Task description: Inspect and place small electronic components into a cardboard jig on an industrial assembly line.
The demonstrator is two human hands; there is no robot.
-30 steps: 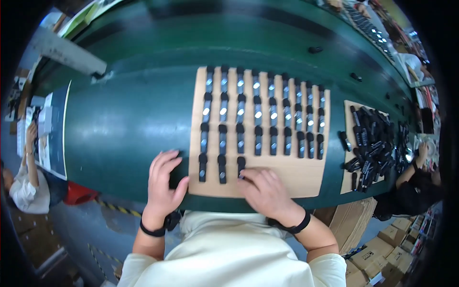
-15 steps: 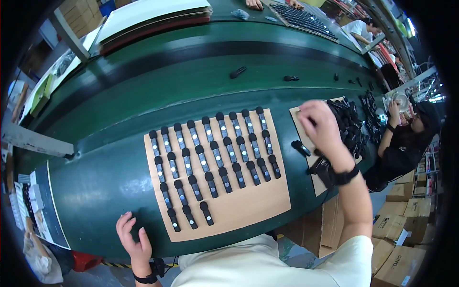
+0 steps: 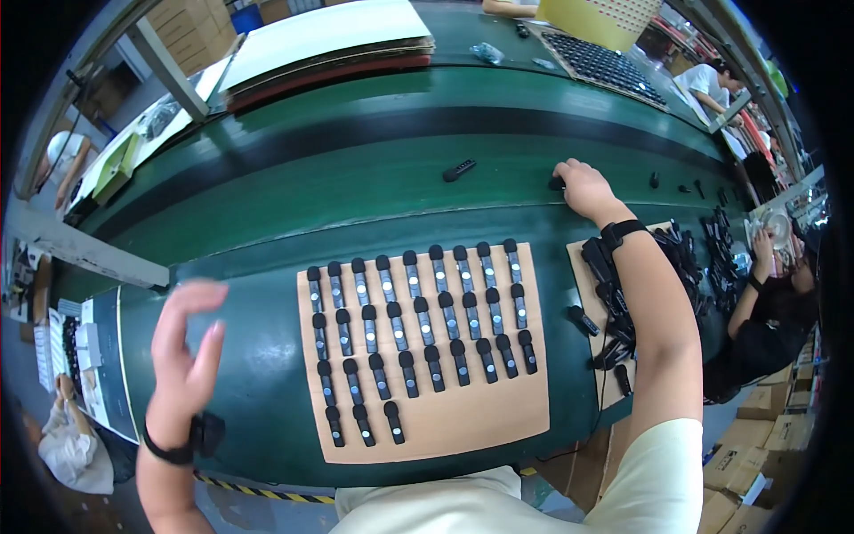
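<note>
My right hand (image 3: 587, 190) reaches far over the green conveyor belt, fingers closed on a small black microphone (image 3: 557, 183), mostly hidden by the hand. Another black microphone with a foam head (image 3: 460, 170) lies on the belt to its left. My left hand (image 3: 185, 351) is raised at the left, somewhat blurred, its thumb and fingers apart and holding nothing. Between my arms lies a brown board (image 3: 471, 418) bearing rows of black foam-headed microphones, foam ends pointing away from me. The front row has three, at its left. A heap of black microphones (image 3: 680, 258) lies right of my right forearm.
A second board (image 3: 583, 267) lies under part of the heap. A stack of white-topped boards (image 3: 329, 44) stands across the belt. A metal post (image 3: 98, 249) juts in at left. Co-workers sit right (image 3: 765, 311) and left (image 3: 76, 445). Cardboard boxes (image 3: 743, 467) stand lower right.
My right hand has moved from beside the heap out over the belt and closed on a microphone there. My left hand has risen from the table's front edge. The view has shifted.
</note>
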